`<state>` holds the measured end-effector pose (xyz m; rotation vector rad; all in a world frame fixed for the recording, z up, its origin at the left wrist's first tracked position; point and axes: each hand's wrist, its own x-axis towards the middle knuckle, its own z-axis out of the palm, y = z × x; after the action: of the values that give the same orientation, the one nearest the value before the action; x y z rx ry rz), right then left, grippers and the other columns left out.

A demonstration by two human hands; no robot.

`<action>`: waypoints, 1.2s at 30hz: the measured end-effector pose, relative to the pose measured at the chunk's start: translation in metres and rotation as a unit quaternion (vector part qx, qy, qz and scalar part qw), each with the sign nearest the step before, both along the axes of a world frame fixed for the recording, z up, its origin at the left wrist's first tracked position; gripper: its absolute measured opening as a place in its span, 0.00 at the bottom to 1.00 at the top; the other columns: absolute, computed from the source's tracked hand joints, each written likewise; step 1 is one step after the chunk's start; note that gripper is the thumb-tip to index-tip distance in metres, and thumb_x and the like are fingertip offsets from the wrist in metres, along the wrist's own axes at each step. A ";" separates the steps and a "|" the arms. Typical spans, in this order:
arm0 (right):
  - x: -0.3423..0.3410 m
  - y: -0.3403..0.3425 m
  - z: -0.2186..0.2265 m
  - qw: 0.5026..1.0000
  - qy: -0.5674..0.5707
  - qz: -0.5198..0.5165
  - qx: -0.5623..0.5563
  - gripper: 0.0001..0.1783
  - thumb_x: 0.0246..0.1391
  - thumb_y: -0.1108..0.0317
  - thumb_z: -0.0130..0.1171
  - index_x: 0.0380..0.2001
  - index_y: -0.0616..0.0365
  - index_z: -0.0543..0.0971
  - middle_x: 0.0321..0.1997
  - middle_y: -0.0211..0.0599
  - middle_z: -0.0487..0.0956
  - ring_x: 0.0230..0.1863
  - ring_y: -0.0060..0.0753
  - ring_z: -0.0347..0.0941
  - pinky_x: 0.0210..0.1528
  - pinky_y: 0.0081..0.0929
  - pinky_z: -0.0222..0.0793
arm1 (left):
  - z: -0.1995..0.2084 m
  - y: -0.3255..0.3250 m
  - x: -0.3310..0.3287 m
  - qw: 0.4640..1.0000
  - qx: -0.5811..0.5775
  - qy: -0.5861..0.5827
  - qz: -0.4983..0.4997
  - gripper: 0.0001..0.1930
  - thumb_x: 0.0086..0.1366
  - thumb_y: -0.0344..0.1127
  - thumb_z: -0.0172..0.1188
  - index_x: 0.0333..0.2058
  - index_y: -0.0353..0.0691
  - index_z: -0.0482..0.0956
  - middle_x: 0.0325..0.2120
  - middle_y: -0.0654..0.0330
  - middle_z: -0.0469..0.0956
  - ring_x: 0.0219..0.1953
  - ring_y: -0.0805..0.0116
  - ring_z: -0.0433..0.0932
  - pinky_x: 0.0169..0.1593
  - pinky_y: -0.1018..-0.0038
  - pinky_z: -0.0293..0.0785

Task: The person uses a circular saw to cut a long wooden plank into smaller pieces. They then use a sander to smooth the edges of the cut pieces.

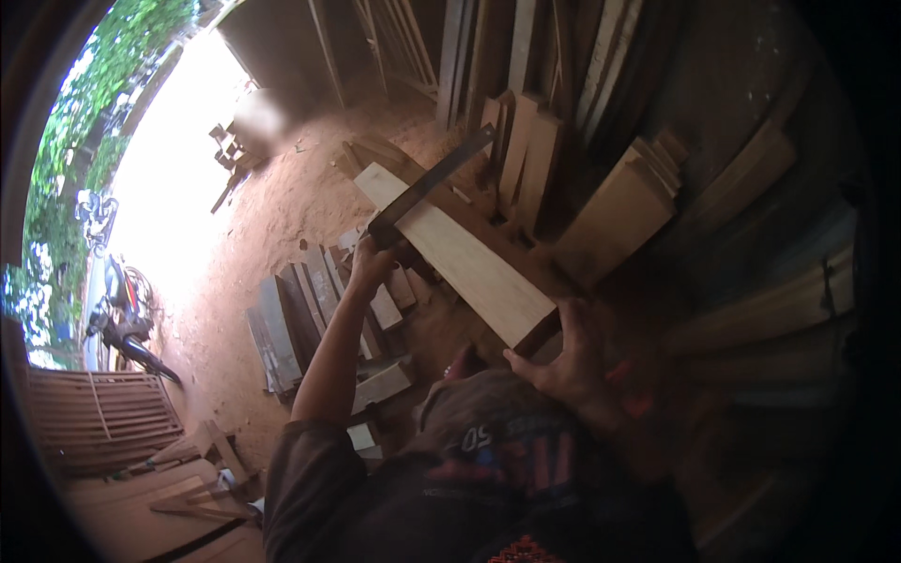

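Observation:
A pale wooden board [474,267] slants from the middle of the view toward me, its near end close to my body. Across its far part lies the dark blade of a handsaw [436,178], tip pointing up and to the right. My left hand [373,263] is closed at the saw's handle end, beside the board's left edge; the handle is mostly hidden by the fingers. With thumb and fingers apart around the near end corners, my right hand [574,361] grips the board. What supports the board underneath is mostly hidden.
Several short wood offcuts [314,296] lie on the dirt floor [221,342] to the left. Boards [530,159] lean upright beyond and right of the work, with a wide panel [619,211] nearby. A motorcycle [122,314] stands far left, above a slatted wooden frame [103,418].

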<state>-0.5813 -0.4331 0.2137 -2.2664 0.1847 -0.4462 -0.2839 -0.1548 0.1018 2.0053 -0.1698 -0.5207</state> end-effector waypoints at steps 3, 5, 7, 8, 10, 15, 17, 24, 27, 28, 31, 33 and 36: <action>0.015 -0.001 0.021 0.999 -0.035 0.006 -0.019 0.42 0.41 0.58 0.86 0.56 0.62 0.76 0.50 0.51 0.80 0.52 0.53 0.80 0.54 0.49 0.76 | 0.012 0.000 0.004 1.000 -0.023 -0.021 -0.002 0.15 0.72 0.38 0.68 0.49 0.33 0.86 0.40 0.58 0.90 0.39 0.70 0.89 0.43 0.70 0.85; 0.027 0.000 0.033 0.997 -0.075 0.004 -0.030 0.41 0.41 0.57 0.87 0.55 0.62 0.77 0.48 0.50 0.80 0.50 0.51 0.81 0.52 0.48 0.77 | 0.020 -0.001 0.006 0.999 -0.037 -0.032 -0.006 0.16 0.72 0.38 0.68 0.51 0.33 0.86 0.40 0.58 0.90 0.40 0.69 0.89 0.43 0.70 0.85; 0.038 0.001 0.045 0.996 -0.089 0.017 -0.005 0.41 0.41 0.56 0.87 0.54 0.64 0.77 0.47 0.50 0.81 0.48 0.51 0.81 0.51 0.45 0.77 | 0.029 0.000 0.011 0.998 -0.046 -0.044 -0.021 0.17 0.72 0.39 0.68 0.53 0.33 0.85 0.41 0.58 0.90 0.40 0.69 0.89 0.43 0.70 0.85; 0.043 0.003 0.049 0.995 -0.095 0.025 0.012 0.41 0.42 0.56 0.87 0.54 0.64 0.77 0.46 0.50 0.81 0.48 0.50 0.82 0.51 0.44 0.78 | 0.031 0.000 0.012 0.998 -0.055 -0.042 -0.012 0.16 0.71 0.37 0.69 0.52 0.34 0.86 0.39 0.58 0.90 0.38 0.70 0.88 0.42 0.70 0.84; 0.049 0.005 0.058 0.996 -0.083 0.027 -0.013 0.41 0.42 0.56 0.87 0.54 0.66 0.77 0.46 0.51 0.81 0.47 0.49 0.82 0.51 0.43 0.78 | 0.035 0.000 0.016 0.996 -0.074 -0.044 0.012 0.16 0.68 0.34 0.70 0.51 0.34 0.87 0.37 0.60 0.89 0.36 0.71 0.86 0.39 0.71 0.81; 0.071 0.008 0.068 0.991 -0.128 0.041 -0.016 0.39 0.45 0.56 0.86 0.53 0.66 0.77 0.46 0.50 0.80 0.47 0.48 0.81 0.51 0.44 0.77 | 0.037 -0.002 0.019 0.996 -0.075 -0.021 0.048 0.18 0.71 0.39 0.70 0.54 0.34 0.85 0.42 0.58 0.89 0.39 0.69 0.87 0.42 0.70 0.83; 0.084 0.006 0.070 0.987 -0.150 0.055 0.021 0.41 0.45 0.52 0.86 0.53 0.66 0.77 0.46 0.52 0.79 0.48 0.55 0.79 0.50 0.50 0.76 | 0.032 -0.004 0.013 0.986 -0.134 -0.015 0.099 0.18 0.73 0.40 0.69 0.55 0.35 0.84 0.45 0.57 0.89 0.41 0.67 0.87 0.43 0.70 0.83; 0.111 0.013 0.088 0.982 -0.182 0.055 0.000 0.40 0.45 0.50 0.87 0.51 0.65 0.77 0.45 0.49 0.81 0.46 0.50 0.81 0.49 0.46 0.78 | -0.071 0.038 -0.097 0.829 -0.393 0.061 0.393 0.20 0.75 0.36 0.67 0.60 0.34 0.78 0.44 0.58 0.87 0.43 0.61 0.86 0.45 0.65 0.83; 0.114 0.026 0.094 0.979 -0.200 0.045 -0.004 0.40 0.43 0.50 0.89 0.49 0.63 0.78 0.45 0.45 0.82 0.46 0.43 0.83 0.49 0.41 0.79 | -0.147 0.096 -0.167 0.793 -0.328 0.114 0.500 0.17 0.75 0.39 0.68 0.56 0.38 0.80 0.40 0.59 0.86 0.42 0.60 0.86 0.43 0.60 0.83; 0.115 0.029 0.096 0.978 -0.205 0.043 -0.003 0.41 0.42 0.49 0.90 0.49 0.63 0.78 0.45 0.46 0.82 0.46 0.44 0.83 0.49 0.41 0.79 | -0.171 0.114 -0.194 0.780 -0.268 0.146 0.546 0.16 0.74 0.40 0.68 0.54 0.39 0.80 0.39 0.59 0.86 0.41 0.60 0.86 0.43 0.59 0.83; 0.121 0.037 0.097 0.975 -0.216 0.049 0.015 0.42 0.43 0.42 0.88 0.47 0.61 0.76 0.42 0.46 0.79 0.44 0.47 0.81 0.45 0.46 0.79 | -0.220 0.159 -0.277 0.684 -0.261 0.207 0.649 0.16 0.73 0.38 0.70 0.53 0.38 0.80 0.43 0.56 0.84 0.44 0.57 0.85 0.42 0.54 0.84; 0.123 0.039 0.096 0.975 -0.216 0.051 0.018 0.43 0.42 0.42 0.88 0.47 0.61 0.76 0.41 0.46 0.79 0.44 0.48 0.81 0.45 0.47 0.79 | -0.233 0.172 -0.317 0.642 -0.204 0.251 0.696 0.17 0.71 0.35 0.71 0.54 0.35 0.80 0.48 0.52 0.84 0.47 0.54 0.85 0.43 0.52 0.86; 0.123 0.039 0.095 0.975 -0.215 0.050 0.006 0.43 0.41 0.45 0.90 0.49 0.62 0.77 0.44 0.49 0.82 0.45 0.49 0.84 0.48 0.45 0.80 | -0.232 0.169 -0.363 0.594 -0.158 0.301 0.729 0.15 0.71 0.35 0.72 0.51 0.36 0.81 0.48 0.51 0.84 0.46 0.54 0.85 0.41 0.51 0.86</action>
<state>-0.4581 -0.3946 0.3086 -2.0982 -0.1478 -0.8621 -0.6465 0.0145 -0.1300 0.9243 1.5765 0.0054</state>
